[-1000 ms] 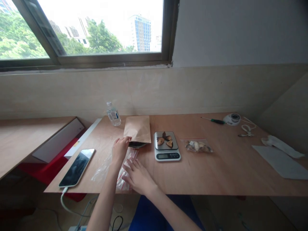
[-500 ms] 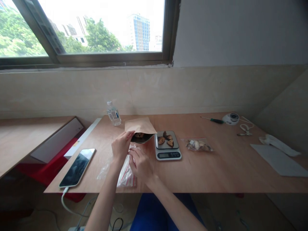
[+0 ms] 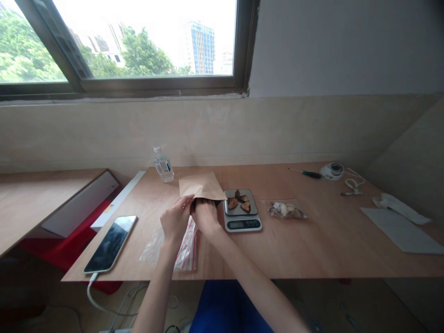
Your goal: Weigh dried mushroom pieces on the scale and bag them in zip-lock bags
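Past clear plastic bags on a wooden table, the left hand pinches the mouth of a brown paper bag, best held wide; the right hand is inside, its grip impossible to tell. Just right, a scale bears dried brown pieces; beyond are a bottle, pale wall and window.

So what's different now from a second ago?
The right hand moved forward from above the zip-lock bags into the mouth of the kraft paper bag. The left hand, pinching the bag's edge, has lifted that mouth a little. The brown dried slices on the digital scale, smartphone and bottle stayed put.
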The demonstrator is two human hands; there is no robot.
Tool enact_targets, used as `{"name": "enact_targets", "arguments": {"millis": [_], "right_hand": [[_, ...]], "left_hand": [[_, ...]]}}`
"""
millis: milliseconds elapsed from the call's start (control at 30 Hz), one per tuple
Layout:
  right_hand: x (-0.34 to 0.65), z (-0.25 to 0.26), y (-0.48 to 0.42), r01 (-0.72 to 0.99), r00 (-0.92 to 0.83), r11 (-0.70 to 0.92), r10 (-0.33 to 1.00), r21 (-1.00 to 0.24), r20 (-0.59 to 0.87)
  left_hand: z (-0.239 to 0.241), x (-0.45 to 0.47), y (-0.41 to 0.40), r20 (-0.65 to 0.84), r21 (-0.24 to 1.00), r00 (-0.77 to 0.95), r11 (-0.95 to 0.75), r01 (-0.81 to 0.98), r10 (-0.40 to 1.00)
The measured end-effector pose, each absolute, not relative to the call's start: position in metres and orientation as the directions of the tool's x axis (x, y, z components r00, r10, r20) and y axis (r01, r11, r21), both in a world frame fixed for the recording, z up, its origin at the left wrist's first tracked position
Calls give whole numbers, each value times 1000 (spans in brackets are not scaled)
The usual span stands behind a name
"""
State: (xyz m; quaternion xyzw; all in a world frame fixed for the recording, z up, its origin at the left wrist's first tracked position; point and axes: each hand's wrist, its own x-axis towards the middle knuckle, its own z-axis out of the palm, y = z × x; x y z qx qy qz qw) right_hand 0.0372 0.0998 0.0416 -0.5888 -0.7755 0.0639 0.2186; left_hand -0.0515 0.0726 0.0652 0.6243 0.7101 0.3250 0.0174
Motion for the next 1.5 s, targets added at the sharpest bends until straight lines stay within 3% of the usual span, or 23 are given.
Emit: {"name": "enact_targets", "arguments": {"millis": [300,433,767,967,1067,1233,1500], "right_hand": [[55,32,89,913,-216,291,940,-287,265],[65,29,81,879,-247,367,897,-304,367],[87,3,68,670,-269,581,770,-463,579],[100,12,55,422,-101,647,730,-635,676],[120,14,41,375,21,612,746,-697,666],[161,-7,38,444,233,423,797,-790,558],[176,-27,65,605,136,360,833,-710,537]], "left_hand": [[64,-52,69,343,535,-256,37,844,904],[63,-51,68,356,548,-239,6,837,904],[62,-52,66,354,529,-233,11,848,906],[64,-55,66,359,520,-241,21,854,902],[64,-59,67,359,530,-256,29,847,898],[63,-65,69,362,549,-286,45,834,887],[65,-62,68,370,542,-273,32,840,888]]}}
